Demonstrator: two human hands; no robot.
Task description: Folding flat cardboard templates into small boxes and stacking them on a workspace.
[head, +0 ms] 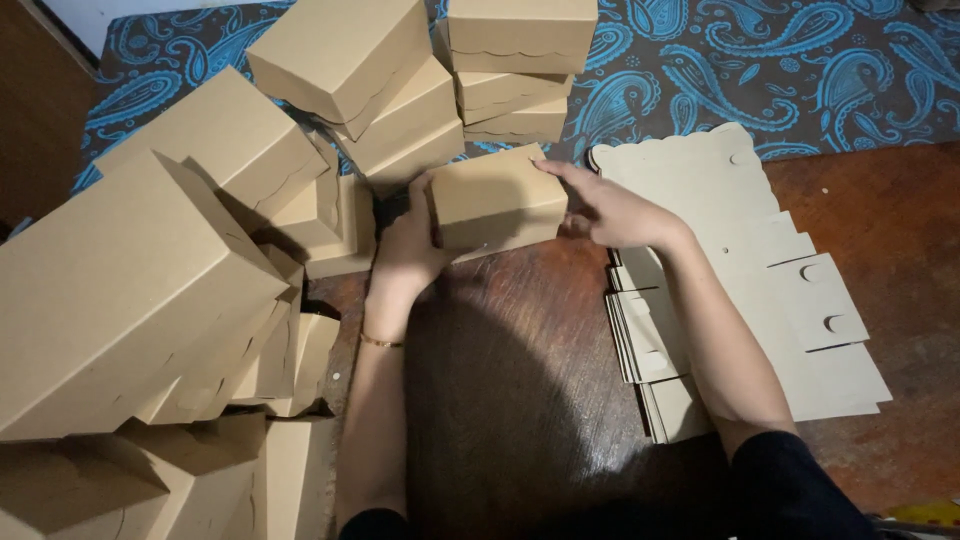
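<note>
Two hands hold a folded brown cardboard box over a dark wooden floor.

The left hand (405, 245) cups the near-left end of the cardboard box (495, 195), its fingers wrapped around that end and mostly hidden behind it; the right hand (610, 210) lies on the box's far-right edge, fingers (555, 170) stretched flat along the top. The box sits between both hands, just in front of a pile of finished boxes (400, 90) stacked against a blue paisley cloth (800, 70). More closed boxes (130, 280) lean in a heap at the left. To the right, under the right forearm, a stack of flat unfolded box blanks (790, 300) lies on the wooden floor (520, 400).
</note>
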